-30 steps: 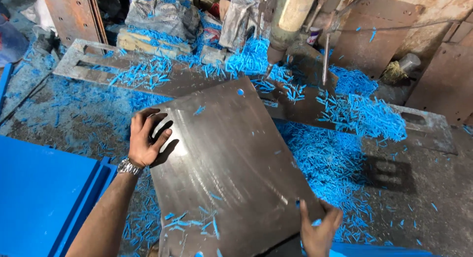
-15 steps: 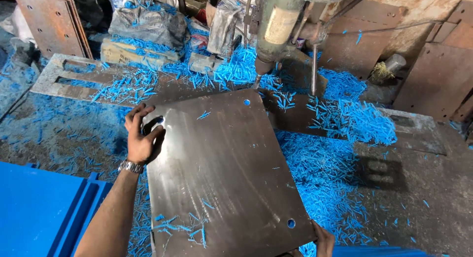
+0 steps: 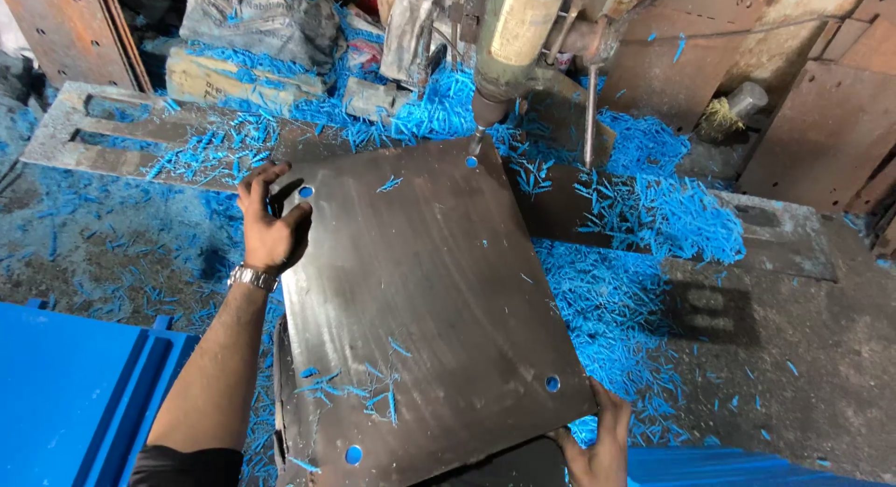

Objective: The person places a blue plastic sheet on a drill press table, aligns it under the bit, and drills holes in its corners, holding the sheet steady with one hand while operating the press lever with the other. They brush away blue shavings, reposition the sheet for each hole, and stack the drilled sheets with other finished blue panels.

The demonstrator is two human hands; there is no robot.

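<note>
A large dark metal plate [image 3: 420,300] with a hole near each corner lies flat under a drill press [image 3: 513,39]. My left hand [image 3: 269,227] grips the plate's far left corner, fingers curled over the edge, a wristwatch on the wrist. My right hand [image 3: 597,445] holds the plate's near right corner from below. The drill bit [image 3: 478,137] stands just above the hole at the far corner. Blue shavings lie scattered on the plate.
Heaps of blue shavings [image 3: 635,216] cover the bench around the plate. Blue sheets [image 3: 65,394] are stacked at the near left. A slotted metal plate [image 3: 112,132] lies at the far left, rusty panels [image 3: 821,123] lean at the right, sacks [image 3: 261,20] at the back.
The plate has slid away from me, and its far corner hole now sits under the drill bit. Both hands moved with it, still on their corners.
</note>
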